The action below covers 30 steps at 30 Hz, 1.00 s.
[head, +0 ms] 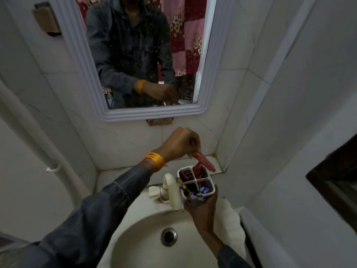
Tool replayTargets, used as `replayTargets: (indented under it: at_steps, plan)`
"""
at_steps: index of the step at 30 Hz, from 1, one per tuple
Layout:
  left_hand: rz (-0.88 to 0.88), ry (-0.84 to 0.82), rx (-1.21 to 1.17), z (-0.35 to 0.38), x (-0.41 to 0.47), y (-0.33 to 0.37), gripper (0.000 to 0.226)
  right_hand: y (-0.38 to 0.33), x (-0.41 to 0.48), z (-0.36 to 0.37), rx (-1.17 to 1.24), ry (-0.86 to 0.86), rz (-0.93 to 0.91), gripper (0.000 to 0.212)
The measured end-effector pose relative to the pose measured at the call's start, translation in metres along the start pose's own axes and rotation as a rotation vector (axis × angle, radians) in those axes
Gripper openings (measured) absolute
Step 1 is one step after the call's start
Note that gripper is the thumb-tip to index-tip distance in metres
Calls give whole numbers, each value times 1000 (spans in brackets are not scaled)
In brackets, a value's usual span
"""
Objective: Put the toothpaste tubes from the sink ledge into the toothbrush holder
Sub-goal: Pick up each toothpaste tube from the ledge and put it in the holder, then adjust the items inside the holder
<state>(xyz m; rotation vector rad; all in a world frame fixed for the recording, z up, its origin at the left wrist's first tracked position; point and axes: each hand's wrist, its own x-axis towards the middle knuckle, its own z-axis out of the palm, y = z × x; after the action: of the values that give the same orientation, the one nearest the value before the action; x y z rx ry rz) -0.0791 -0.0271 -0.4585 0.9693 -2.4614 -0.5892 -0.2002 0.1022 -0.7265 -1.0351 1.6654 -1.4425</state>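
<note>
My right hand (201, 211) grips a white toothbrush holder (209, 185) with four compartments, held above the sink's right rim. My left hand (180, 144) reaches over from the left and pinches the top end of a red toothpaste tube (204, 162). The tube is tilted, and its lower part dips into the holder's back right compartment. Red items show inside the back compartments. Colourful pieces sit at the holder's front left.
A white tap (172, 192) stands just left of the holder, at the back of the white sink (139, 236). The tiled ledge (217, 164) runs behind it. A white-framed mirror (204, 111) hangs above. White walls close in on both sides.
</note>
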Motion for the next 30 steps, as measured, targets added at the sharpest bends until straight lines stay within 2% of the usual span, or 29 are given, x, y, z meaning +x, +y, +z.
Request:
replayTargets:
  at_steps: [2,4,7,12,17,20,25,30]
  plan:
    - [3,-84,44,14,2,7,8,2,0,-1,-30,19,-23,139]
    - [-5,-118,92,27,4,9,11,-2,-2,-3,-46,5,-25,130]
    - [6,-136,136,37,7,14,11,-6,-6,-9,-48,8,96,113]
    - [-3,-198,155,43,14,23,8,-3,-3,-11,-112,-4,96,105]
    - [-34,-203,250,79,10,18,5,6,-1,1,-204,38,38,131]
    - [-79,-238,273,111,1,15,6,0,-2,3,-196,7,47,131]
    - [-182,-265,245,130,-6,8,21,0,-6,5,-141,72,61,142]
    - [-187,-230,164,124,-4,-5,18,-20,-10,14,-74,125,31,131]
